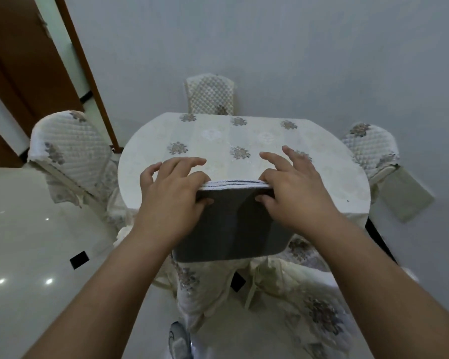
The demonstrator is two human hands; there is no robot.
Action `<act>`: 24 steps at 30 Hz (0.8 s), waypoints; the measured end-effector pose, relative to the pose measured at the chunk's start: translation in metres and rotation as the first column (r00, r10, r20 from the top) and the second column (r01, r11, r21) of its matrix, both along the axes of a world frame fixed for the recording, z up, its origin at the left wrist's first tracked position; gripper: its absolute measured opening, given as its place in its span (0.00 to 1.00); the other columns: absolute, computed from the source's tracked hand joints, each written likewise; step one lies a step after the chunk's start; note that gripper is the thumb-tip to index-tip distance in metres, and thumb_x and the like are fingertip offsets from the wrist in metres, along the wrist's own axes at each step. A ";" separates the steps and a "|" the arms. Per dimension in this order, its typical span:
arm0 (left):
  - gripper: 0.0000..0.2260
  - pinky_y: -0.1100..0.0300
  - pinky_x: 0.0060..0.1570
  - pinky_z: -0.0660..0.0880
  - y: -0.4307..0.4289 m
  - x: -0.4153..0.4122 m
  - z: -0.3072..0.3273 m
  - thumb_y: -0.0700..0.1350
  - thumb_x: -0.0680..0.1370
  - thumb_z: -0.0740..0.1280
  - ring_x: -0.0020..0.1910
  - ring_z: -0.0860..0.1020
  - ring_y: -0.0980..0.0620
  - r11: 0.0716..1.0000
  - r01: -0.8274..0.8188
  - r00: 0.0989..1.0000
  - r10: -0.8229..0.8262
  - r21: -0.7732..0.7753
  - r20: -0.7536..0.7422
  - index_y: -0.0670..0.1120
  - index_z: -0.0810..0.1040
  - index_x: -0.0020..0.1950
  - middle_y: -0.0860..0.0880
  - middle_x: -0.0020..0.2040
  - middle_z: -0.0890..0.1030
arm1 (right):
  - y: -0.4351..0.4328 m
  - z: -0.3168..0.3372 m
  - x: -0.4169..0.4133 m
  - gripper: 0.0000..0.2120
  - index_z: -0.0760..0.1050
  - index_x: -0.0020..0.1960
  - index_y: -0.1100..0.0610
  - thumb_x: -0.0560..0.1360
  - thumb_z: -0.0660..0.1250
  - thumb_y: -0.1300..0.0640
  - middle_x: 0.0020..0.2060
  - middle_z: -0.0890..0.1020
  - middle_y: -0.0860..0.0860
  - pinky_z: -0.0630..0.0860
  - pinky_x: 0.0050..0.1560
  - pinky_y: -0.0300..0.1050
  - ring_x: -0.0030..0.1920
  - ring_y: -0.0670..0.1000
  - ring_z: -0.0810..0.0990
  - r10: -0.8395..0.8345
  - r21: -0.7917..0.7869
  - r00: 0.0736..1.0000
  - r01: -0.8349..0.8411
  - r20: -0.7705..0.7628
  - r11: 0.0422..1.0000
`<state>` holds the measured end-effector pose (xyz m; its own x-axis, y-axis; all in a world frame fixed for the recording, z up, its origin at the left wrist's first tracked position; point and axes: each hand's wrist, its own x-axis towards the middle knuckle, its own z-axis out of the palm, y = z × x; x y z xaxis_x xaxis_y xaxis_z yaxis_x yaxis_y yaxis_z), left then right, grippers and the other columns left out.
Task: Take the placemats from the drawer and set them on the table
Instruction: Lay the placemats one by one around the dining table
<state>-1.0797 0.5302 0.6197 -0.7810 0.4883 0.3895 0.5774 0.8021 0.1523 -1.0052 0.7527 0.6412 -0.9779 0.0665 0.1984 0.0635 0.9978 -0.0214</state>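
While both bare hands clasp it from either side, the stack of placemats [231, 229] is held up on edge, its dark grey face turned toward the near side. The left grip [171, 193] pinches the stack's upper left corner, with the thumb [204, 202] on the grey face and the fingers [184, 161] draped over the top edge. The right grip [293, 187] holds the upper right corner the same way, thumb pressed on the grey face, though its index and middle fingers stretch out loosely toward the far side. Along the top edge, white stitched borders of several mats show between the two hands.

The stack hangs over the near rim of the bench [145, 161]; whether it touches the rim cannot be told. An oval cream tablecloth [218, 141] with scattered flower motifs covers the bench. A chair with a quilted cover stands at each side: the near chair [303, 294] below the stack, the left chair [70, 149], the right chair [368, 149] and the far chair [210, 95] against the pale wall [270, 47]. At far left stands a brown wooden door [18, 60], above a glossy pale floor [36, 229].
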 end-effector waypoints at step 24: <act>0.12 0.48 0.67 0.51 0.121 -0.345 -0.037 0.54 0.74 0.71 0.71 0.62 0.55 0.991 0.113 0.989 -0.105 -0.077 0.105 0.59 0.79 0.57 0.62 0.70 0.70 | 0.099 -0.053 -0.311 0.15 0.78 0.60 0.48 0.76 0.66 0.45 0.76 0.62 0.43 0.45 0.77 0.58 0.78 0.55 0.51 -0.154 -0.063 0.986 0.158 0.058 0.985</act>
